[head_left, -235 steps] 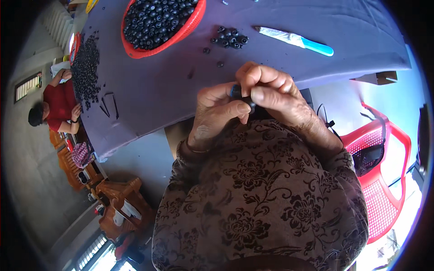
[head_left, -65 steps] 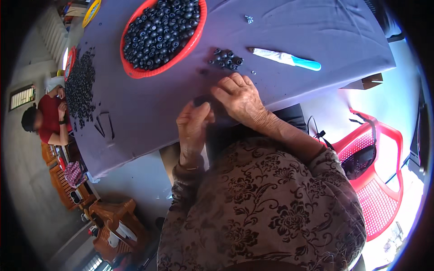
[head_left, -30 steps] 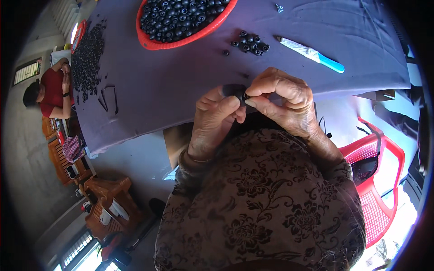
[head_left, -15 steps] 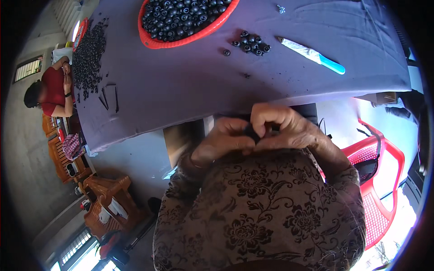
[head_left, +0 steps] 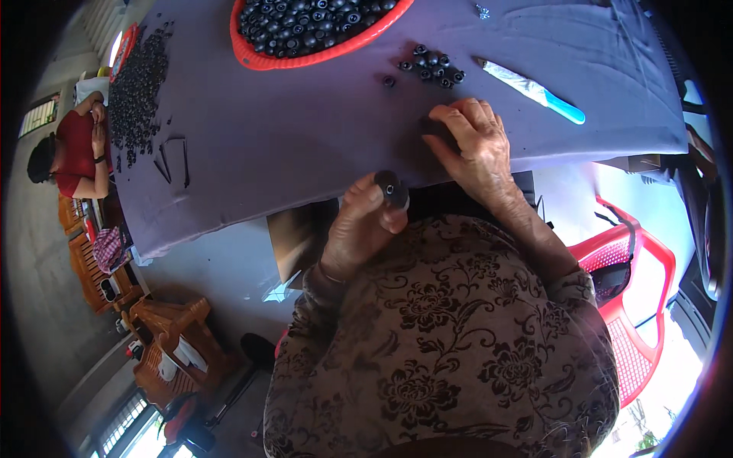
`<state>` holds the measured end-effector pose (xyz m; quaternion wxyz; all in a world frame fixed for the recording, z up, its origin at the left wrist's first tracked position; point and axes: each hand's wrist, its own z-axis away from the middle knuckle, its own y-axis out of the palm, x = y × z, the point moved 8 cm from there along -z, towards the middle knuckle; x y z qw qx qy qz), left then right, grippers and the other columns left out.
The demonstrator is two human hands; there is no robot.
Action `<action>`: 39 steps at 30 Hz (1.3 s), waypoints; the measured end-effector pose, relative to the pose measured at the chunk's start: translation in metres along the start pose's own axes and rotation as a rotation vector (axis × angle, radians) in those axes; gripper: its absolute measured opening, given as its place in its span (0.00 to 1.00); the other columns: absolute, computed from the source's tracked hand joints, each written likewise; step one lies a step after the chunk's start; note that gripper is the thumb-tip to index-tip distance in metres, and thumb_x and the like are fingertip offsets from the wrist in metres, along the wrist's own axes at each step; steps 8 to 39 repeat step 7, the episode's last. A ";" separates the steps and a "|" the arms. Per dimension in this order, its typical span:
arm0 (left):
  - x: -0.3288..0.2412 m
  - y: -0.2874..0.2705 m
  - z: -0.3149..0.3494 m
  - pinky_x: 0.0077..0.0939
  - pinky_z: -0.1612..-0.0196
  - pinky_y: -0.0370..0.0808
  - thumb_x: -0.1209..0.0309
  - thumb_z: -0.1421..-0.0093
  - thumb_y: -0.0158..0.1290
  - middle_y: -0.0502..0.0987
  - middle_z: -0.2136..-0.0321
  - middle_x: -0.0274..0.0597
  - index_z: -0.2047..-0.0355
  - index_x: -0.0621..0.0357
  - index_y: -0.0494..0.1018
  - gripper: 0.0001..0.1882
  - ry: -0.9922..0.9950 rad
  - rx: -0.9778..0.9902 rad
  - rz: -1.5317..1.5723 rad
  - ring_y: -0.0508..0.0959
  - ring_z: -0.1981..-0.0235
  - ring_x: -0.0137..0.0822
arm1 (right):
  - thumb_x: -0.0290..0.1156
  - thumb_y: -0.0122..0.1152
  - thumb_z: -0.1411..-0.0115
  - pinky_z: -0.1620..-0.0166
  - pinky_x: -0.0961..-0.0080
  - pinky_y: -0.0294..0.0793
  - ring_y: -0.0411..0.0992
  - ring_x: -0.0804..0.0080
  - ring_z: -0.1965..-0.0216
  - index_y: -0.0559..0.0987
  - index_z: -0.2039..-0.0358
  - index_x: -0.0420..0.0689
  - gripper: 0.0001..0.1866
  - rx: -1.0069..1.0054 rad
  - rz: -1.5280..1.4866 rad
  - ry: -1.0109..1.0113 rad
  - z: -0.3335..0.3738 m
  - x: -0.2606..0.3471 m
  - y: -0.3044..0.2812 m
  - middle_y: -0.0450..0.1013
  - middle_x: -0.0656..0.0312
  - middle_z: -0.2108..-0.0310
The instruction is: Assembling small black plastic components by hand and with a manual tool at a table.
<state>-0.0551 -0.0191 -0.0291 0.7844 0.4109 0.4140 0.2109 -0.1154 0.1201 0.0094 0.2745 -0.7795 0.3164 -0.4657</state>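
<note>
My left hand [head_left: 357, 221], just in front of the table's near edge, pinches a small round black plastic piece [head_left: 387, 185] between thumb and fingers; a light ring shows on its face. My right hand [head_left: 475, 143] is over the cloth with its fingers curled. A dark shape shows at its thumb and index fingertips, too unclear to name. Beyond it lies a small group of round black pieces [head_left: 435, 66], with a single piece [head_left: 389, 81] apart on the left. A knife [head_left: 527, 88] with a turquoise handle and wrapped blade lies to the right.
A red basket [head_left: 321, 58] full of black pieces stands at the far side of the purple tablecloth [head_left: 267, 137]. Many more pieces [head_left: 141, 95] are spread at the left, near black rods [head_left: 174, 160]. A person in red [head_left: 76, 149] sits there. A red chair [head_left: 630, 305] stands at right.
My hands have parted. The right one has moved forward over the table; the left one has stayed near the edge and turned, showing the black piece. The view has shifted slightly.
</note>
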 end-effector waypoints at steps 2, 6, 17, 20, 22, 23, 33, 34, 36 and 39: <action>-0.002 -0.003 -0.003 0.16 0.74 0.64 0.63 0.42 0.51 0.67 0.73 0.31 0.63 0.59 0.69 0.13 0.009 -0.006 0.024 0.64 0.76 0.22 | 0.27 0.66 0.57 0.64 0.70 0.66 0.68 0.67 0.65 0.76 0.67 0.48 0.13 0.024 0.050 -0.020 -0.002 0.003 0.007 0.68 0.63 0.69; -0.008 -0.008 -0.011 0.17 0.73 0.65 0.63 0.43 0.52 0.68 0.72 0.30 0.61 0.58 0.68 0.14 0.024 -0.035 0.016 0.65 0.75 0.23 | 0.28 0.65 0.58 0.65 0.70 0.62 0.68 0.69 0.65 0.77 0.68 0.50 0.13 0.029 0.119 -0.108 -0.002 0.005 0.016 0.68 0.66 0.68; -0.008 -0.008 -0.011 0.17 0.73 0.65 0.63 0.43 0.52 0.68 0.72 0.30 0.61 0.58 0.68 0.14 0.026 -0.034 0.018 0.65 0.75 0.23 | 0.28 0.66 0.58 0.64 0.69 0.62 0.68 0.69 0.63 0.77 0.68 0.49 0.13 0.026 0.098 -0.108 -0.002 0.003 0.017 0.69 0.66 0.66; -0.008 -0.008 -0.011 0.17 0.73 0.65 0.63 0.43 0.52 0.68 0.72 0.30 0.61 0.58 0.68 0.14 0.026 -0.034 0.018 0.65 0.75 0.23 | 0.28 0.66 0.58 0.64 0.69 0.62 0.68 0.69 0.63 0.77 0.68 0.49 0.13 0.026 0.098 -0.108 -0.002 0.003 0.017 0.69 0.66 0.66; -0.008 -0.008 -0.011 0.17 0.73 0.65 0.63 0.43 0.52 0.68 0.72 0.30 0.61 0.58 0.68 0.14 0.026 -0.034 0.018 0.65 0.75 0.23 | 0.28 0.66 0.58 0.64 0.69 0.62 0.68 0.69 0.63 0.77 0.68 0.49 0.13 0.026 0.098 -0.108 -0.002 0.003 0.017 0.69 0.66 0.66; -0.008 -0.008 -0.011 0.17 0.73 0.65 0.63 0.43 0.52 0.68 0.72 0.30 0.61 0.58 0.68 0.14 0.026 -0.034 0.018 0.65 0.75 0.23 | 0.28 0.66 0.58 0.64 0.69 0.62 0.68 0.69 0.63 0.77 0.68 0.49 0.13 0.026 0.098 -0.108 -0.002 0.003 0.017 0.69 0.66 0.66; -0.008 -0.008 -0.011 0.17 0.73 0.65 0.63 0.43 0.52 0.68 0.72 0.30 0.61 0.58 0.68 0.14 0.026 -0.034 0.018 0.65 0.75 0.23 | 0.28 0.66 0.58 0.64 0.69 0.62 0.68 0.69 0.63 0.77 0.68 0.49 0.13 0.026 0.098 -0.108 -0.002 0.003 0.017 0.69 0.66 0.66; -0.008 -0.008 -0.011 0.17 0.73 0.65 0.63 0.43 0.52 0.68 0.72 0.30 0.61 0.58 0.68 0.14 0.026 -0.034 0.018 0.65 0.75 0.23 | 0.28 0.66 0.58 0.64 0.69 0.62 0.68 0.69 0.63 0.77 0.68 0.49 0.13 0.026 0.098 -0.108 -0.002 0.003 0.017 0.69 0.66 0.66; -0.008 -0.008 -0.011 0.17 0.73 0.65 0.63 0.43 0.52 0.68 0.72 0.30 0.61 0.58 0.68 0.14 0.026 -0.034 0.018 0.65 0.75 0.23 | 0.28 0.66 0.58 0.64 0.69 0.62 0.68 0.69 0.63 0.77 0.68 0.49 0.13 0.026 0.098 -0.108 -0.002 0.003 0.017 0.69 0.66 0.66; -0.008 -0.008 -0.011 0.17 0.73 0.65 0.63 0.43 0.52 0.68 0.72 0.30 0.61 0.58 0.68 0.14 0.026 -0.034 0.018 0.65 0.75 0.23 | 0.28 0.66 0.58 0.64 0.69 0.62 0.68 0.69 0.63 0.77 0.68 0.49 0.13 0.026 0.098 -0.108 -0.002 0.003 0.017 0.69 0.66 0.66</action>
